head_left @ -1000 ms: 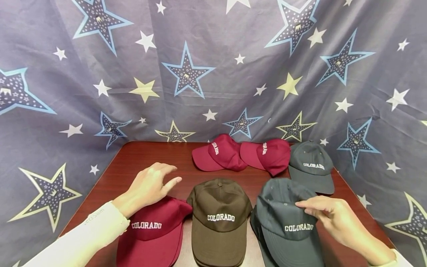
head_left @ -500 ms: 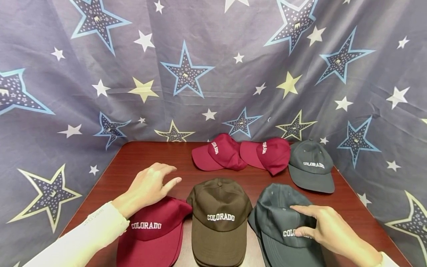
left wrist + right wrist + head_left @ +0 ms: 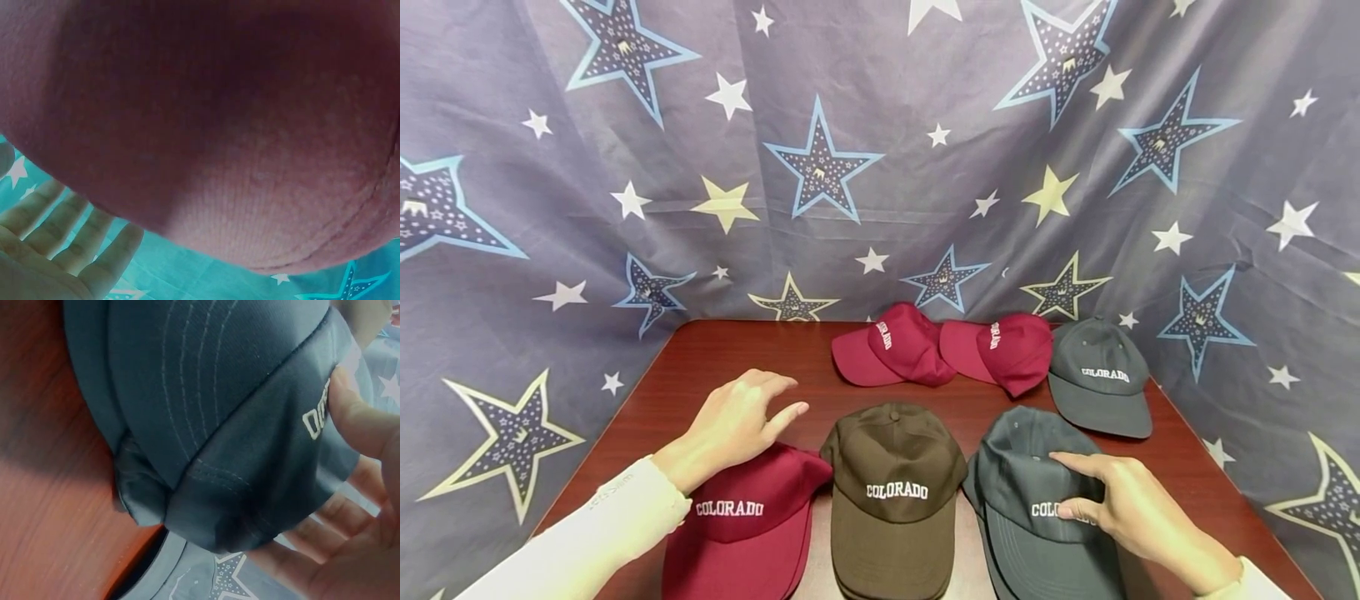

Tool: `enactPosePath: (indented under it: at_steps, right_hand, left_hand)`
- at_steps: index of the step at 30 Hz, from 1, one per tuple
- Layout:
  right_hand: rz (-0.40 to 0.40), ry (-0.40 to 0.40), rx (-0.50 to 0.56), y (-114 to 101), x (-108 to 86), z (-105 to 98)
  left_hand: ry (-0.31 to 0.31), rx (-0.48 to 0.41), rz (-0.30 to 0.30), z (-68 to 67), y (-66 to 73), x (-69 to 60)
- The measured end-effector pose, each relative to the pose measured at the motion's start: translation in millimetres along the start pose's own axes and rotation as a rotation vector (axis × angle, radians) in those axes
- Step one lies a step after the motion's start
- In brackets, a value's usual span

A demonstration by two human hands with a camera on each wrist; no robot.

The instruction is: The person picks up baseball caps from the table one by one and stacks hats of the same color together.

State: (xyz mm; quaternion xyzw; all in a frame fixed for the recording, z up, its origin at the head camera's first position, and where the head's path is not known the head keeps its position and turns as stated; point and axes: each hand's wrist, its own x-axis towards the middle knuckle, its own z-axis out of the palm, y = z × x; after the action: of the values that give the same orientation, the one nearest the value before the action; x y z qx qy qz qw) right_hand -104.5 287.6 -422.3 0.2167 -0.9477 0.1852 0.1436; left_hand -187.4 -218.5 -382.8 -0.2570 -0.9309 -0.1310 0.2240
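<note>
At the right hand (image 3: 1138,508), the front gray cap (image 3: 1037,542) on a wooden surface (image 3: 730,358)

Just left of the right hand sits the front gray cap, lettered COLORADO, its brim toward the near edge of the view. That hand grasps the right side of the crown: the thumb lies over part of the lettering, the index finger rests higher up, and the wrist view shows the other fingers reaching round the cap's side. Farther left of it stands the brown cap (image 3: 893,517), just beside the gray one. Below the left hand (image 3: 733,425) is the front red cap (image 3: 737,533); this hand grips nothing, its fingers loosely extended above the crown, and whether it touches the fabric I cannot tell.

Beyond the right hand, toward the far edge, come the rear gray cap (image 3: 1101,375) and, left of it, two red caps (image 3: 1000,346) turned sideways and touching.

Around both hands stretches the surface, reddish-brown with fine grain, paler with glare between the front caps. Past its far edge and to either side of the hands hangs a gray-violet cloth (image 3: 887,83) with soft folds, printed with white, yellow and blue-edged stars. Behind the left hand runs a cream sleeve (image 3: 580,533).
</note>
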Motion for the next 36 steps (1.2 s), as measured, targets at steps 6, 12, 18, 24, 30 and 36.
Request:
enactPosePath:
  at_steps: [6,12,18,24,30,36]
  right_hand:
    - [0.015,-0.029,-0.006,0.2,1.8,-0.7]
    - [0.031,-0.052,-0.009,-1.9,2.8,-4.3]
    - [0.041,-0.064,-0.010,-2.2,3.7,-7.9]
    - [0.032,-0.079,0.040,0.4,5.3,-11.8]
    - [-0.009,-0.019,0.089,2.8,8.5,-17.7]
    - [0.085,0.100,0.140,10.7,22.6,-29.2]
  left_hand:
    - [-0.011,-0.005,-0.012,1.6,-0.4,-3.2]
    - [-0.009,-0.005,-0.020,1.6,-1.3,-5.6]
    - [-0.016,-0.005,-0.031,1.1,-2.6,-7.0]
    - [-0.016,-0.003,-0.050,1.1,-4.4,-10.3]
    - [-0.005,-0.007,-0.062,0.5,-7.1,-13.7]
    - [-0.001,-0.011,-0.077,-1.1,-9.1,-15.7]
